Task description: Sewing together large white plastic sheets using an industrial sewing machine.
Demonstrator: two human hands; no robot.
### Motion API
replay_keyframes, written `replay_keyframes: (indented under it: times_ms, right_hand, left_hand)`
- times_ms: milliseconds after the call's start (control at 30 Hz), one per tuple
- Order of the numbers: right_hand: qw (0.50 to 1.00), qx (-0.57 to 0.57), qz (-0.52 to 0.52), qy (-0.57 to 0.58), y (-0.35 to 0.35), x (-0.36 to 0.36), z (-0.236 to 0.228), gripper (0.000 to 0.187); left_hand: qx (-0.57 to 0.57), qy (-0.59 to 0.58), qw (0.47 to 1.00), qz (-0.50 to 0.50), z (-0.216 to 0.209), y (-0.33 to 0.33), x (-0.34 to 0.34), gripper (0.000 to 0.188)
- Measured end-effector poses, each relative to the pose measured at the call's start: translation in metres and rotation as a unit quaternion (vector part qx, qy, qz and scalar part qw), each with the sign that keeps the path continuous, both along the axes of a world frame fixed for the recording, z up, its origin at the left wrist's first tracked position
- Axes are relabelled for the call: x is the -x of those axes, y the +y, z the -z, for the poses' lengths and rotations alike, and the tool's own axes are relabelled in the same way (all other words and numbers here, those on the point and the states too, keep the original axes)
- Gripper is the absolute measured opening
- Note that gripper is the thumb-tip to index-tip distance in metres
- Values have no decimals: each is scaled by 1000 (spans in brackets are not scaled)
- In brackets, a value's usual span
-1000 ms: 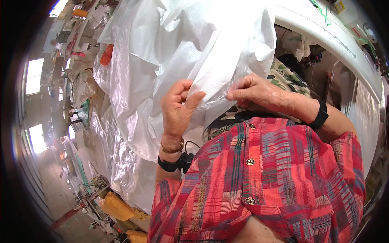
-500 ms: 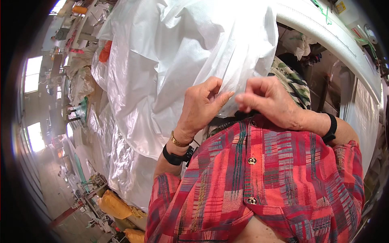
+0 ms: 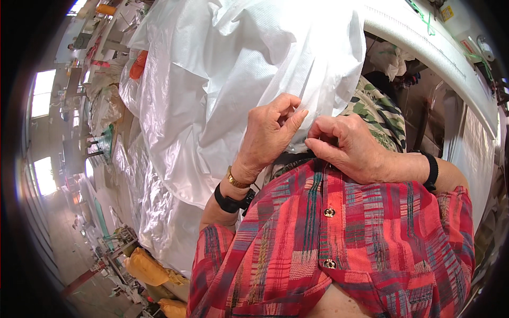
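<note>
A large sheet of white fabric [image 3: 233, 79] lies in loose folds in front of me and drapes over my lap. At its near edge is my left hand [image 3: 270, 130], its fingers curled in and its thumb toward the fingertips. My right hand [image 3: 347, 146] is just beside it, thumb and forefinger pressed together in a pinch. A small gap separates the two hands. Whatever either hand pinches, if anything, is too fine to make out.
On the right curves the edge of a white table [image 3: 424, 47], with green string [image 3: 424, 18] on it. Camouflage cloth [image 3: 379, 111] shows below. Left of the fabric are clear plastic sheeting [image 3: 154, 206], an orange bundle [image 3: 139, 64] and yellow-orange bundles [image 3: 146, 267].
My right hand has moved down and slightly left, closing into a pinch and losing its blur. The left hand has shifted slightly up and right.
</note>
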State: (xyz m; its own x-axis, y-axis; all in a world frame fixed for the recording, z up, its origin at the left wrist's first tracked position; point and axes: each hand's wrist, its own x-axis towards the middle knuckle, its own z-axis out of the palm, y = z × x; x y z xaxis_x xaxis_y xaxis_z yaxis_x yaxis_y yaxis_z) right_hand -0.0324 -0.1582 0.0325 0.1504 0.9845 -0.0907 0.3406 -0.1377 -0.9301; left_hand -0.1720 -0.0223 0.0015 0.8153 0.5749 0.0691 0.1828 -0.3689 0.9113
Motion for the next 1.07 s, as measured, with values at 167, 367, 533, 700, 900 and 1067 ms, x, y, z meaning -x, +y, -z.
replay_keyframes:
  times_ms: [167,367,533,700,900,1067]
  right_hand:
    - [972,-8,166,168,0,-10,13,24]
    - [933,75,189,295,-5,-17,16,21]
    - [955,121,93,254,-2,-15,20,23]
    - [967,68,84,229,-3,-6,35,21]
    - [986,78,51,136,-1,-3,21,20]
    - [998,27,0,-63,4,1,14,19]
  left_hand:
    - [52,-1,999,5,6,2,2,14]
    - [98,19,995,7,7,5,3,15]
    - [72,10,997,9,8,7,2,14]
    - [106,25,994,-7,4,4,-1,17]
    - [118,17,993,9,5,6,1,15]
    - [146,36,988,25,2,4,0,14]
